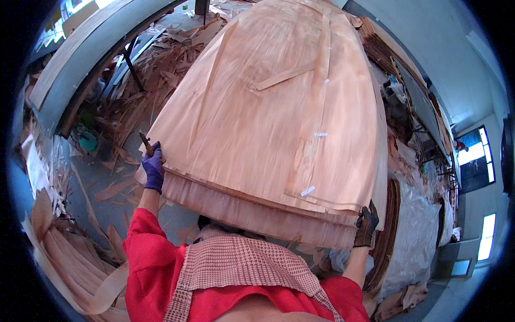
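Note:
A large pale wood veneer sheet covers the stack in front of me, its near edge toward my body. My left hand, in a purple glove, is at the sheet's near left corner. Its fingers are closed around a small brown tool with a dark tip, perhaps a knife; whether they also grip the sheet is hidden. At the near right corner, my right hand in a dark glove has its fingers closed on the veneer's edge. Loose veneer strips and small white tape pieces lie on the sheet.
Below the top sheet, a darker layered stack edge shows. Veneer scraps litter the floor at left, beside a long curved-looking bench. Veneer bundles and a plastic-wrapped pile stand close at right. Large veneer offcuts heap at lower left.

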Available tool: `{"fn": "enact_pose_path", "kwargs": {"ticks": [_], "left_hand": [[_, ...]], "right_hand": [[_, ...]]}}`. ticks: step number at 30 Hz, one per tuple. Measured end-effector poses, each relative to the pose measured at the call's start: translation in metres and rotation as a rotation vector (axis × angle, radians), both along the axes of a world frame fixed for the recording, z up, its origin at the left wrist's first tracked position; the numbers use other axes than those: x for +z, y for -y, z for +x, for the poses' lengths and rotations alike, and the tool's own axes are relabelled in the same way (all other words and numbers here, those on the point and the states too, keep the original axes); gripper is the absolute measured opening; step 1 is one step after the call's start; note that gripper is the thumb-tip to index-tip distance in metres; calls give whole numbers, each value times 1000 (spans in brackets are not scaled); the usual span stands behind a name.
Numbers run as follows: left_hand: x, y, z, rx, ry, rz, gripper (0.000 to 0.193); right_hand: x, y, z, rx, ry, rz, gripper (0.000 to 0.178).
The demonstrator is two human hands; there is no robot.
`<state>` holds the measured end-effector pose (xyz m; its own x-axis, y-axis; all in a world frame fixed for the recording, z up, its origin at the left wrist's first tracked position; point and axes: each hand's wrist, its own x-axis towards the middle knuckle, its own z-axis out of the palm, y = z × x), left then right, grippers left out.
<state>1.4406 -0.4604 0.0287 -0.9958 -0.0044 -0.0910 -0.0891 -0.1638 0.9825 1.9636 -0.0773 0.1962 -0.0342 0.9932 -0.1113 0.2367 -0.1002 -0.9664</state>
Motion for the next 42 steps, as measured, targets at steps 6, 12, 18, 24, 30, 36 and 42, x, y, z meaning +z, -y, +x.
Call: {"fn": "enact_pose_path", "kwargs": {"ticks": [6, 12, 18, 24, 30, 36, 42], "left_hand": [[0, -3, 28, 42, 54, -20, 24], [-5, -13, -5, 51, 58, 53, 22], [-22, -19, -22, -25, 8, -40, 13], [-9, -12, 2, 47, 103, -68, 23], [-40, -6, -9, 16, 162, -73, 19], [-60, -13, -19, 12, 191, -159, 20], [-54, -13, -20, 57, 191, -228, 20]], "right_hand": [[-3, 3, 22, -30, -17, 8, 41], [20, 4, -13, -4, 7, -24, 46], [-21, -35, 34, 104, 101, 69, 43], [9, -3, 7, 93, 277, -206, 56], [-21, -14, 23, 49, 548, -211, 51], [-47, -33, 40, -89, 401, -114, 53], [-60, -35, 48, -81, 387, -149, 50]]}}
